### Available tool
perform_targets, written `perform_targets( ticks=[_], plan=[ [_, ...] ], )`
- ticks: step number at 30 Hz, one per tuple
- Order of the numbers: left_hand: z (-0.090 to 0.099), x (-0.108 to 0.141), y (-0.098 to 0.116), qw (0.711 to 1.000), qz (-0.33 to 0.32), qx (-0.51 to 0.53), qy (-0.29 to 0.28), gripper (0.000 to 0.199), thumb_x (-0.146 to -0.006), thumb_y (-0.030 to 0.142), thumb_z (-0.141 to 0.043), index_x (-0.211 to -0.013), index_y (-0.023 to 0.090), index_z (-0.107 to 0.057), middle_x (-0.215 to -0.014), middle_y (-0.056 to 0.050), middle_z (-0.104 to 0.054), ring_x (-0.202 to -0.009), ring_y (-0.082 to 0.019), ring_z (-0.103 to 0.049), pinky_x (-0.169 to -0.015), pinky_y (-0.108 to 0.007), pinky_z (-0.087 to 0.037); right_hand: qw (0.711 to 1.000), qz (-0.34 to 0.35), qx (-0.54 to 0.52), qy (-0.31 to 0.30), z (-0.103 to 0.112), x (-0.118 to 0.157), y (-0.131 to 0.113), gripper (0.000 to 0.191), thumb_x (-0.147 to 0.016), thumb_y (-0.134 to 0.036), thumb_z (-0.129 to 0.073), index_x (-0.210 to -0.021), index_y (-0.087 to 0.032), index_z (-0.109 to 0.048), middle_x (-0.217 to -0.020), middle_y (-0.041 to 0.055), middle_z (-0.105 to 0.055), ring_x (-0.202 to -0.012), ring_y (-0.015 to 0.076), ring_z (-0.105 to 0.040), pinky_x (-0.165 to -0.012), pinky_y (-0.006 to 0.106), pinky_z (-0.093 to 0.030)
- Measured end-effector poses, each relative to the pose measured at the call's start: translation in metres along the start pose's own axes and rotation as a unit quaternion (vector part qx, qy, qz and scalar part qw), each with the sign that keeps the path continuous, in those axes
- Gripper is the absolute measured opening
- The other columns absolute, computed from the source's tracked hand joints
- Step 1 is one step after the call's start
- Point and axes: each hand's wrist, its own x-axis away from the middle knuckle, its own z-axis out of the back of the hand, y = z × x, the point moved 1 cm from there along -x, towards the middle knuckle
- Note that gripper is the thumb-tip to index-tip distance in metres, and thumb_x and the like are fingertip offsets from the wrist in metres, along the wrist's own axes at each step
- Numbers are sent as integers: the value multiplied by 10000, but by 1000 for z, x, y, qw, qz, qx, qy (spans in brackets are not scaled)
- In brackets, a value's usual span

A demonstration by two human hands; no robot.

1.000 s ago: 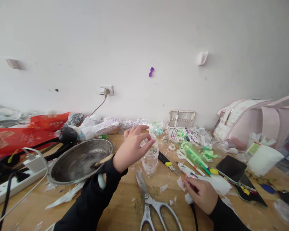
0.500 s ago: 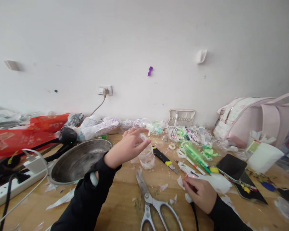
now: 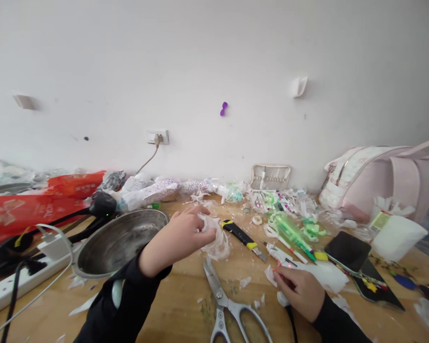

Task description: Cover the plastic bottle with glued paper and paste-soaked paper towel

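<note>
My left hand [image 3: 181, 236] reaches in at the middle, palm down, with the thumb apart from the curved fingers. It is over the left side of a crumpled clear plastic piece [image 3: 219, 244], roughly cup-shaped; whether the fingertips touch it is hidden. My right hand [image 3: 302, 291] is closed around the lower part of a white glue gun [image 3: 276, 252], near its small red light and orange part. The tool's tip points up and left, and a black cord leaves it below the hand. Between the hands lie large metal scissors [image 3: 219, 296] with blades partly open.
A black-and-yellow utility knife [image 3: 241, 236] lies behind the scissors. At left stand a metal bowl [image 3: 82, 269] and a power strip [image 3: 7, 288] with cables. Green plastic pieces [image 3: 289, 228], a phone [image 3: 346, 250], a white cup [image 3: 398, 237] and a pink bag [image 3: 368, 186] occupy the right.
My left hand has moved slightly left and down, its fingers less spread and lower beside the clear plastic. My right hand stays at the glue gun. The whole view has shifted a little.
</note>
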Motion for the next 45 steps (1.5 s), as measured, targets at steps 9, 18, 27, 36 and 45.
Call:
perform_targets(
  ticks=[9, 18, 27, 36, 45],
  plan=[
    [-3, 5, 2, 999, -16, -39, 22, 389, -762, 333, -436, -405, 190, -487, -989, -54, -632, -851, -230, -579, -806, -402, -387, 1000, -3, -1, -5, 1, -1, -2, 392, -889, -347, -314, -578, -198, -500, -485, -12, -520, -464, 118, -490, -480, 240, -305],
    [-6, 4, 1, 999, -41, 3, 18, 390, -759, 433, -469, -457, 191, -513, -1103, -76, -561, -852, -252, -583, -821, -418, -406, 1000, -1, 4, -5, -1, 1, -1, 389, -892, -345, -312, -587, -196, -502, -497, -11, -521, -475, 116, -489, -481, 247, -305],
    [-12, -4, -6, 964, 20, 241, 115, 356, -800, 458, -415, -664, 216, -637, -1147, -47, -562, -1007, -222, -533, -912, -375, -382, 979, 26, -63, 192, 19, 0, -5, 146, -832, -279, -467, -810, -192, -583, -719, 47, -617, -671, 171, -569, -628, 280, -434],
    [-114, 17, 7, 860, 141, 472, 131, 415, -834, 492, -337, -608, 195, -518, -717, -34, -573, -778, -188, -549, -839, -375, -421, 939, 99, 148, 294, 31, -15, -45, 339, -753, -393, -604, -1051, -232, -585, -1029, 50, -659, -965, 278, -517, -844, 414, -266],
    [-140, 19, 7, 807, 172, 561, 67, 382, -743, 543, -484, -746, 180, -602, -786, -45, -600, -808, -206, -544, -856, -394, -412, 975, 58, 153, 149, 4, -49, -50, 448, -629, -347, -708, -1044, -207, -614, -1084, 13, -643, -1010, 264, -482, -790, 381, -253]
  ],
)
